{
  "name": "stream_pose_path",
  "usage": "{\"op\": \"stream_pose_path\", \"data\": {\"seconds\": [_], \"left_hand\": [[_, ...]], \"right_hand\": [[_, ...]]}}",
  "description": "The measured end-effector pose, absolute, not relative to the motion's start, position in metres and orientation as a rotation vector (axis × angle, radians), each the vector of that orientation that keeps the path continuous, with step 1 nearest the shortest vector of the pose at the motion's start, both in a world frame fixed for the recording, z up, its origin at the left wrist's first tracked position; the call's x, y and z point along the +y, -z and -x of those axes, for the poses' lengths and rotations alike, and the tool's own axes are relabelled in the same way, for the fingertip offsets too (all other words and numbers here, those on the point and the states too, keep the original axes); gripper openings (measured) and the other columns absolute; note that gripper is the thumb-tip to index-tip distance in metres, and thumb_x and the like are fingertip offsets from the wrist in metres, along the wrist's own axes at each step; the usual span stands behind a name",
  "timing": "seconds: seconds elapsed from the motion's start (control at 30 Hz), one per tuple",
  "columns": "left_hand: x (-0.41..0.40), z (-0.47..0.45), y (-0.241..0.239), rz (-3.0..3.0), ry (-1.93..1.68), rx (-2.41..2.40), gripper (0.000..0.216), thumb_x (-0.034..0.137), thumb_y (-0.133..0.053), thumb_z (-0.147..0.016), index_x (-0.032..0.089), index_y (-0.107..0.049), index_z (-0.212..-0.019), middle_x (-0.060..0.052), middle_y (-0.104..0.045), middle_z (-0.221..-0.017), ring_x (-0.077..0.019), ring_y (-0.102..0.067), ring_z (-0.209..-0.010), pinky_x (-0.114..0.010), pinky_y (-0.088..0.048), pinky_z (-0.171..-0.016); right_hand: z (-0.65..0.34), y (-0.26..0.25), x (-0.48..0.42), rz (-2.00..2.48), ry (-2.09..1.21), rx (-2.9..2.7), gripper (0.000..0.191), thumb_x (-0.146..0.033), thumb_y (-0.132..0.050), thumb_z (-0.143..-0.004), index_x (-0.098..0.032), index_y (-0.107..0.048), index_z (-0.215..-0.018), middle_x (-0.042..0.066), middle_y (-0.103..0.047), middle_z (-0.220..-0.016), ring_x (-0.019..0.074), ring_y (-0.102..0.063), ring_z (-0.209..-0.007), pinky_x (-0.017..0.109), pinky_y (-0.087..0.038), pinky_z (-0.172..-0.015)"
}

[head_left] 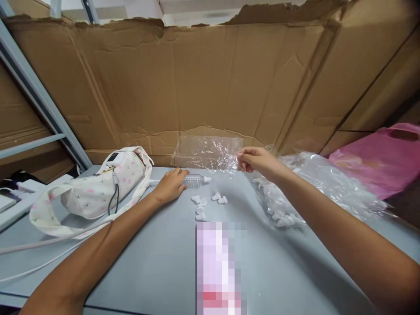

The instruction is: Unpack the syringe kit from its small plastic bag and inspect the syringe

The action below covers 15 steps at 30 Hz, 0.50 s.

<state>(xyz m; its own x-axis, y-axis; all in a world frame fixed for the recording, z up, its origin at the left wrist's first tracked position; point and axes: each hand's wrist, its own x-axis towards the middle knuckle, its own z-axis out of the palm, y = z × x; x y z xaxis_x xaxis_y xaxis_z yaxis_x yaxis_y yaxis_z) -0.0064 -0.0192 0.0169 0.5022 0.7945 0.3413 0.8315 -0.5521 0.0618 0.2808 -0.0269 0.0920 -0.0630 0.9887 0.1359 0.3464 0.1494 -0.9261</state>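
Left hand (170,186) lies on the grey worktop (147,262), fingers closed around a small clear ribbed bottle (194,180) lying on its side, white nozzle pointing right. Right hand (256,161) is raised just above the worktop, fingers pinched together on the edge of a crinkled clear plastic bag (206,153) that leans against the cardboard wall (203,83). A few loose white caps (206,203) sit scattered just in front of the bottle; many more remain in a second clear bag (295,197) to the right (count unreadable). Judging by that, only one bottle is out and most pieces are still bagged, so early going. Floral fabric bag (98,190) left, pink bag (380,162) far right.
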Motion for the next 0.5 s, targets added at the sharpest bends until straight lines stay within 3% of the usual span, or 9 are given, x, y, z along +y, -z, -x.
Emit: {"op": "stream_pose_path", "data": {"seconds": [0.1, 0.2, 0.27, 0.5], "left_hand": [[-0.038, 0.016, -0.018, 2.564, 0.521, -1.373, 0.038, 0.018, -0.052, -0.083, 0.016, -0.052, -0.121, -0.013, -0.055, -0.111, -0.0278, -0.055, -0.100, -0.042, -0.045, -0.087], [-0.055, 0.024, -0.018, 2.480, 0.556, -1.338, 0.036, 0.019, -0.049, -0.086, 0.017, -0.050, -0.121, -0.013, -0.051, -0.113, -0.0283, -0.052, -0.102, -0.043, -0.044, -0.088], [-0.062, 0.027, -0.015, 2.417, 0.618, -1.310, 0.035, 0.021, -0.049, -0.087, 0.017, -0.049, -0.121, -0.014, -0.050, -0.114, -0.0279, -0.051, -0.103, -0.043, -0.044, -0.089], [-0.064, 0.029, 0.005, 2.342, 0.758, -1.243, 0.036, 0.022, -0.054, -0.085, 0.018, -0.049, -0.121, -0.012, -0.051, -0.112, -0.0255, -0.053, -0.100, -0.040, -0.047, -0.087]], "right_hand": [[-0.276, -0.089, -0.011, 1.441, -0.910, -1.598, 0.013, -0.018, -0.050, -0.091, -0.011, -0.058, -0.083, -0.001, -0.056, -0.062, 0.0055, -0.049, -0.047, 0.018, -0.037, -0.043], [-0.267, -0.080, 0.004, 1.563, -0.923, -1.650, 0.022, -0.029, -0.053, -0.091, -0.012, -0.059, -0.104, 0.005, -0.063, -0.093, 0.0123, -0.061, -0.074, 0.028, -0.052, -0.064], [-0.255, -0.071, 0.012, 1.630, -0.942, -1.700, 0.031, -0.032, -0.055, -0.090, -0.015, -0.056, -0.116, 0.008, -0.060, -0.112, 0.0180, -0.061, -0.093, 0.038, -0.053, -0.078], [-0.206, -0.042, 0.028, 1.788, -0.828, -1.932, 0.034, -0.032, -0.055, -0.090, -0.014, -0.055, -0.119, 0.010, -0.058, -0.118, 0.0204, -0.060, -0.099, 0.041, -0.051, -0.082]]}}
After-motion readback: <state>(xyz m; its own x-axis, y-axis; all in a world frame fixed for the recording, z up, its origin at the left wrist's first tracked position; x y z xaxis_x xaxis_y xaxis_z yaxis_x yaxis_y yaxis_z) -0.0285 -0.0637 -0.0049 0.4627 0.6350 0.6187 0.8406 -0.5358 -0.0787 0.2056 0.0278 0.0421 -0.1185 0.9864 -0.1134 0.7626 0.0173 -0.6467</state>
